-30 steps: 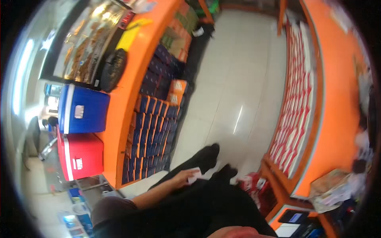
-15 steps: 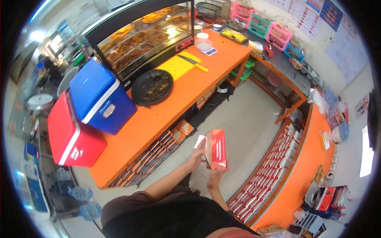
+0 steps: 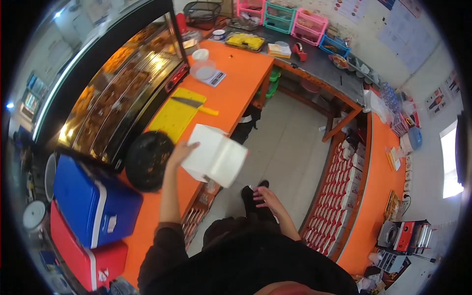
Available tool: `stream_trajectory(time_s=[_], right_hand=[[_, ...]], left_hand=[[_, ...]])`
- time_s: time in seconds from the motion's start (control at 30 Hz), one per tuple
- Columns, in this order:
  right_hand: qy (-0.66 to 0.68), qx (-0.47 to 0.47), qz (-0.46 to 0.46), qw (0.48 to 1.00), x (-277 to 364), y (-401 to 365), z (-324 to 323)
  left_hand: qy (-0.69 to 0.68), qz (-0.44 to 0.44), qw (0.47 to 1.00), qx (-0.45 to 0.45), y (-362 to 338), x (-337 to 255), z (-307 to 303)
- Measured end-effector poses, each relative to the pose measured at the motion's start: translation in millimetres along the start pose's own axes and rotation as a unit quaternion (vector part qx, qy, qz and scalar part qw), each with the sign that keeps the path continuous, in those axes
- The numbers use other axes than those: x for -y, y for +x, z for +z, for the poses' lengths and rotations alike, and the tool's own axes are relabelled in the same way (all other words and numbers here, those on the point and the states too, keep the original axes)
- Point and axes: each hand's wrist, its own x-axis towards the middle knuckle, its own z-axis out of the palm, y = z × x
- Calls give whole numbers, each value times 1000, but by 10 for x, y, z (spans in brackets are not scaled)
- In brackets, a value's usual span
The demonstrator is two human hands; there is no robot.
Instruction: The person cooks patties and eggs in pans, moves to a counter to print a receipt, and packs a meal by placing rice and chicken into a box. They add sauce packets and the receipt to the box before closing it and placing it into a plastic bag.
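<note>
Fingers of our left hand (image 3: 181, 152) clamp the box (image 3: 217, 158) by its edge, so it hangs clear of the bench (image 3: 241, 78); right hand (image 3: 268, 197) fingers spread, empty.

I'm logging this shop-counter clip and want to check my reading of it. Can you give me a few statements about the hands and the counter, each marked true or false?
1. The left hand holds a white box above the counter's edge. True.
2. The right hand grips a knife. False: it is empty with its fingers spread. The knife lies on the yellow cutting board.
3. A blue cooler sits next to a red cooler. True.
4. The black round tray lies on the floor. False: it rests on the orange counter, near the cutting board.
</note>
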Motion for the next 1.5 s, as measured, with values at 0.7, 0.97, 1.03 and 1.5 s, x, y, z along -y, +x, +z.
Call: stream_trajectory(time_s=[0.7,0.97,1.03,1.5], right_hand=[[-3,-37,44,998,3148,3774,-3008],[56,-135,-38,988,4263,4363,-3334],[38,-118,10,992,4307,4410,-3539],[-348,-266,-513,738,7396,7275,-5184]], left_hand=[[191,91,903,-374,2773,-452,-523],[78,228,951,-193,5142,-1966,858],[-13,203,974,-102,5483,-2524,1386],[-114,91,988,-50,6913,-3690,3290]])
